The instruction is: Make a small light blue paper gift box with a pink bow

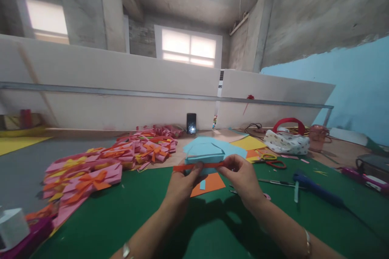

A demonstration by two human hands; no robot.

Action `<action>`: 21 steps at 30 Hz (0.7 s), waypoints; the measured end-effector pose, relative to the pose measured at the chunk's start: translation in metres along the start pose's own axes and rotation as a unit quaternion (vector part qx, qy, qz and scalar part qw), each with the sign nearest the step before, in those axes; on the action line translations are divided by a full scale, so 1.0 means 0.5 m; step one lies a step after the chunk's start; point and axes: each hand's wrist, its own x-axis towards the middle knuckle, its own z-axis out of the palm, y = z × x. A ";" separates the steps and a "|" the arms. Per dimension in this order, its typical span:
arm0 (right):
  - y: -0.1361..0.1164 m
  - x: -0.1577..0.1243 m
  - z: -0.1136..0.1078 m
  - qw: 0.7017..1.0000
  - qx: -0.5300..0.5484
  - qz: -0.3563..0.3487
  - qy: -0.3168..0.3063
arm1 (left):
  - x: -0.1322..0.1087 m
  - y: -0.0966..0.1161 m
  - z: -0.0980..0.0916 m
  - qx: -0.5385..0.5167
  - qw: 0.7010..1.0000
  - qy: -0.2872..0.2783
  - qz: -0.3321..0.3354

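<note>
Left grip (181,188) pins orange strip (209,165) against folded blue paper (209,158), right grip (241,173) pinches strip's end: keep it taut, parallel to paper's edge.

we can read no text, brand, number or sign anywhere here. a pale patch on the purple item (352,174) at the right edge may be a label, but it is too blurred for us to make out letters. on the upright phone (191,124) we see only a bright spot, and the marks on the white pouch (285,144) are too small to tell.
</note>
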 end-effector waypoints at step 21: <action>-0.024 -0.011 -0.025 0.936 -0.182 -0.297 0.047 | 0.004 0.000 -0.011 0.022 0.998 -0.045 -0.034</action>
